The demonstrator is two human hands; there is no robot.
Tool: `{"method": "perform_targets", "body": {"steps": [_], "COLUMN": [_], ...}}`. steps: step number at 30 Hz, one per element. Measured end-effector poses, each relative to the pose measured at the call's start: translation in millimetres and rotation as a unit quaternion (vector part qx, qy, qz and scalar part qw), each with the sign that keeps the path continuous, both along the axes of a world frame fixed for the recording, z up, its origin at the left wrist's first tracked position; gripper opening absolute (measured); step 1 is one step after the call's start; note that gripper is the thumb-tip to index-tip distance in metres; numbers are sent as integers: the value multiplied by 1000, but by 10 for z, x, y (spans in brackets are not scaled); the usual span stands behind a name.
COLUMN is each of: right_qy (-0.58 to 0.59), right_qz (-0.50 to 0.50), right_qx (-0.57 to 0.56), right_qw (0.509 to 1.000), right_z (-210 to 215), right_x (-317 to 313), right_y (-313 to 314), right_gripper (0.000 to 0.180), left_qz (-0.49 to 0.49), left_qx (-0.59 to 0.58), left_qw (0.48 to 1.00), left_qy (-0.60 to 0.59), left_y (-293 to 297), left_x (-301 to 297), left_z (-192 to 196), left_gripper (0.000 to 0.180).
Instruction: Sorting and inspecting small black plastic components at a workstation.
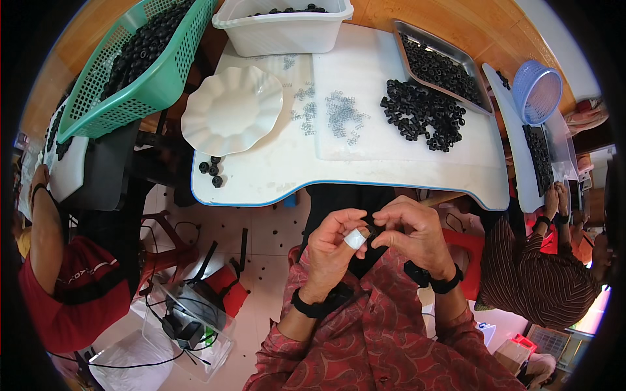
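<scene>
Both L hand (329,249) & R hand (418,232) are held close, fingers half-curled; any pc. pinched cannot be told. Ahead of them, black rings (417,109) & tiny silvery pcs. (339,115) are spread, prob. for easy reach.

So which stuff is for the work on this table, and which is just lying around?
Probably for the work:
heap of black parts on the white table
tiny silvery pieces beside it
metal tray of more black parts

Probably just lying about:
clear box with black gadgets
stray black bits on the floor
</scene>
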State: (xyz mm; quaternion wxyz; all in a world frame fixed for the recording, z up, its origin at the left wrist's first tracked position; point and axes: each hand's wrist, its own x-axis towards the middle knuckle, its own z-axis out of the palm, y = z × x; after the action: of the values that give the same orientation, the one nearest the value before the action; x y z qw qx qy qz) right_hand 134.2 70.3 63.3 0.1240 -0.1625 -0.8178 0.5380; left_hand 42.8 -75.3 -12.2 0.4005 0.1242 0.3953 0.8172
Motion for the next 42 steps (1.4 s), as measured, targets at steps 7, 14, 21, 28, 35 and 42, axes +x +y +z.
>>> {"method": "perform_targets", "body": {"steps": [7,14,21,28,35,42], "right_qy": [-12,5,64,79,90,87], "right_qz": [112,103,66,24,14,-10], "right_qx": [51,69,141,141,115,81], "right_qw": [992,992,986,987,989,993], "right_z": [58,21,-19,-56,-85,-88], "right_x": [-62,-48,-2,6,11,26], "right_y": [22,-62,-84,-118,-162,-211], "right_gripper": [42,39,35,33,34,28], "left_qz": [-51,-73,-72,-74,-74,-62], "left_qx": [4,21,22,57,38,15], "left_qw": [999,993,993,995,979,977], "left_qy": [-15,-92,-94,24,187,202], "left_y": [-50,-48,-43,-90,-76,-81], "left_x": [-111,-131,-84,-115,-164,-143], "left_z": [-29,-49,36,10,94,85], "left_gripper": [40,40,32,45,72,63]}}
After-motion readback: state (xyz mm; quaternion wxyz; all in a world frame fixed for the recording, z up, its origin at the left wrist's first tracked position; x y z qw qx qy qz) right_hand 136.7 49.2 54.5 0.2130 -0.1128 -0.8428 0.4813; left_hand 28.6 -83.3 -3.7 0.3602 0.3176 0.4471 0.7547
